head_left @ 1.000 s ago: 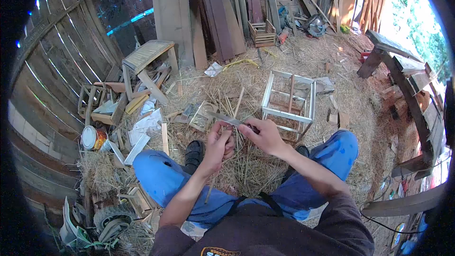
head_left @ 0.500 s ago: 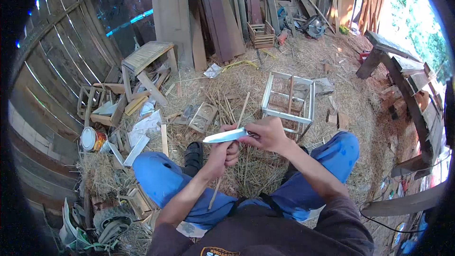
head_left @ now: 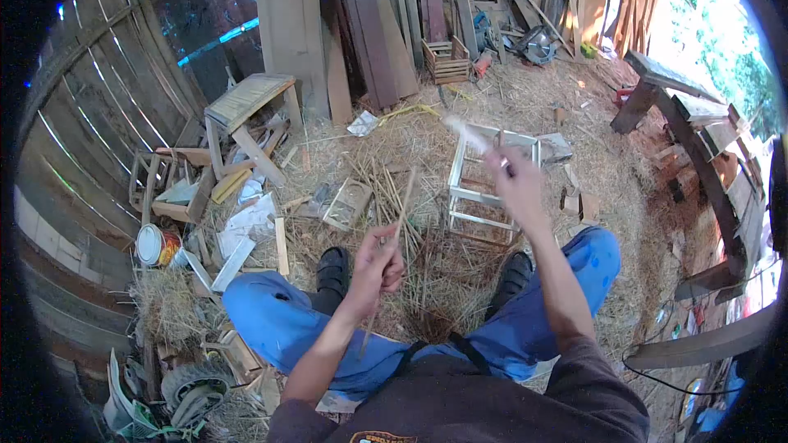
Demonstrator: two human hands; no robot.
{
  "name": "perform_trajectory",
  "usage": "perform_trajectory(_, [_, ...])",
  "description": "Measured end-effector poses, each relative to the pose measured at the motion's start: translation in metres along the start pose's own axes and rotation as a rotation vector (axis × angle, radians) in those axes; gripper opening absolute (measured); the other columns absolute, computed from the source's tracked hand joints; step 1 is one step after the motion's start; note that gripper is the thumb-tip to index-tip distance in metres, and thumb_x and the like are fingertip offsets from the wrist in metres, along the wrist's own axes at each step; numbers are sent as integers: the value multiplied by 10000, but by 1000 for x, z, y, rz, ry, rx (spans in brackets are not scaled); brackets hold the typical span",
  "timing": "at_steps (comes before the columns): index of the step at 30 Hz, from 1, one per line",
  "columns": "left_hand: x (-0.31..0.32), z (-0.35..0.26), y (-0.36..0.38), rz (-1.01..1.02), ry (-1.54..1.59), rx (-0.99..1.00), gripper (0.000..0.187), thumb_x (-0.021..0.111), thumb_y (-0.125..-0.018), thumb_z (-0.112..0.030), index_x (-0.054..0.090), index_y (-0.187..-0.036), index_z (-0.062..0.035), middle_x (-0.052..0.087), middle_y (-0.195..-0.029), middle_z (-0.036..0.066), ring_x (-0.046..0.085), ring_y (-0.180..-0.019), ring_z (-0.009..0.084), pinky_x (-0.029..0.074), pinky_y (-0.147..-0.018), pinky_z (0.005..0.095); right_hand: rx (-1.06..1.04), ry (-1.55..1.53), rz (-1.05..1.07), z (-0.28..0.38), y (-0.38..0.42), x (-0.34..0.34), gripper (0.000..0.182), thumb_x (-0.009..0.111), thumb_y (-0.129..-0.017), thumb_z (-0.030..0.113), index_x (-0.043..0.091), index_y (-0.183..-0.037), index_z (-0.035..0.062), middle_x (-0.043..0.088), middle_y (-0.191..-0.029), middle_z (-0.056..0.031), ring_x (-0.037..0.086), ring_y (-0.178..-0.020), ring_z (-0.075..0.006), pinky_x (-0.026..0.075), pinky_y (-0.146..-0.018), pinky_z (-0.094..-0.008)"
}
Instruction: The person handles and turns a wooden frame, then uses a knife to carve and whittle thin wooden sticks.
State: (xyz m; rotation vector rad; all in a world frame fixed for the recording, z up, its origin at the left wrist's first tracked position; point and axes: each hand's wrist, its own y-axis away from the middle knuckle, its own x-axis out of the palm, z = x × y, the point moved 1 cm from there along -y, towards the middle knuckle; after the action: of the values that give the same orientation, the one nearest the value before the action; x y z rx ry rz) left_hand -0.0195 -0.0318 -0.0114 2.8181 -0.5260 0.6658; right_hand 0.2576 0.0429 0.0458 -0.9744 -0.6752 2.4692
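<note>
My left hand [head_left: 377,267] is closed around a thin wooden stick [head_left: 405,205], which slants up and away from me between my knees. Raised to the right, my right hand [head_left: 517,184] grips a broad-bladed knife [head_left: 468,135]. The blade is smeared by motion and points up and to the left, apart from the stick. Behind that hand, on the ground, stands a pale wooden frame [head_left: 478,196]. Several loose sticks [head_left: 386,183] lie on the straw beyond my left hand, beside a small carved wooden panel [head_left: 347,205].
A small wooden table [head_left: 250,101] stands at the left, near scrap wood and a paint can [head_left: 150,244]. Tall boards [head_left: 365,33] lean at the back by a slatted crate [head_left: 447,62] and a circular saw [head_left: 540,47]. A rough bench [head_left: 685,82] runs along the right.
My right hand has swung the knife up, forward and to the right, off the stick. My left hand keeps its hold on the stick, nearly in place.
</note>
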Motion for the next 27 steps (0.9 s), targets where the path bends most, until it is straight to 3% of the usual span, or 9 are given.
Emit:
perform_trajectory(3, [0,-5,-8,-102,-92,3,328,504,-1050,-265,443,-1360,-175,367,-646,-44,296,-496,27,206,-406,204,-57,-58,156,15,12,14,308,730,-876,405,667,-946,111,640,-609,-81,632,-522,-196,453,-509,-338])
perform_trajectory(7, [8,-21,-23,-24,-488,100,311,514,-1038,-249,532,-1337,-165,553,-703,9,420,-502,61,325,-453,227,-14,-120,191,28,11,19,351,786,-839,336,611,-1076,145,635,-617,-85,627,-513,-204,453,-503,-328])
perform_trajectory(10, [23,-54,-35,-50,-1014,282,304,533,-1006,-197,617,-1290,-126,656,-791,71,546,-544,135,413,-515,275,-76,-127,120,22,7,20,341,790,-828,339,648,-1065,139,643,-642,-99,635,-534,-220,464,-514,-337])
perform_trajectory(13, [20,-78,-44,-36,-1209,401,316,555,-973,-173,651,-1261,-85,680,-839,105,631,-656,231,461,-579,327,-85,-88,109,23,8,22,338,783,-825,350,681,-1070,140,659,-674,-119,655,-580,-260,489,-548,-368])
perform_trajectory(14, [11,-76,-48,-32,-1310,507,299,563,-939,-133,664,-1210,-57,692,-885,104,648,-823,294,479,-749,371,-108,-45,125,23,7,23,338,777,-826,358,691,-1070,143,664,-683,-125,660,-597,-275,497,-564,-381])
perform_trajectory(15, [6,-73,-48,-51,-1361,547,284,564,-925,-114,672,-1181,-57,688,-913,102,635,-883,292,457,-812,394,-130,-1,140,21,6,25,338,772,-827,366,700,-1071,145,669,-691,-130,666,-615,-290,505,-579,-394])
perform_trajectory(19, [-17,-53,-52,-147,-1464,680,235,568,-869,-47,693,-1067,-59,652,-1008,94,574,-1073,276,346,-1016,482,-187,11,560,17,22,39,311,744,-847,403,725,-956,112,665,-692,-147,652,-630,-329,497,-594,-417])
perform_trajectory(22, [-22,-53,-49,-174,-1532,715,212,573,-848,-23,696,-1017,-61,614,-1026,89,540,-1125,267,287,-1087,499,-102,-123,766,19,35,50,286,737,-863,377,723,-911,95,599,-618,-125,604,-557,-254,460,-563,-393])
perform_trajectory(27, [-10,-60,-45,-128,-1530,725,195,580,-838,-9,689,-988,-72,581,-1018,71,520,-1150,261,233,-1140,500,68,-440,904,25,29,43,301,695,-934,321,688,-851,31,505,-584,-2,441,-568,-75,366,-519,-310])
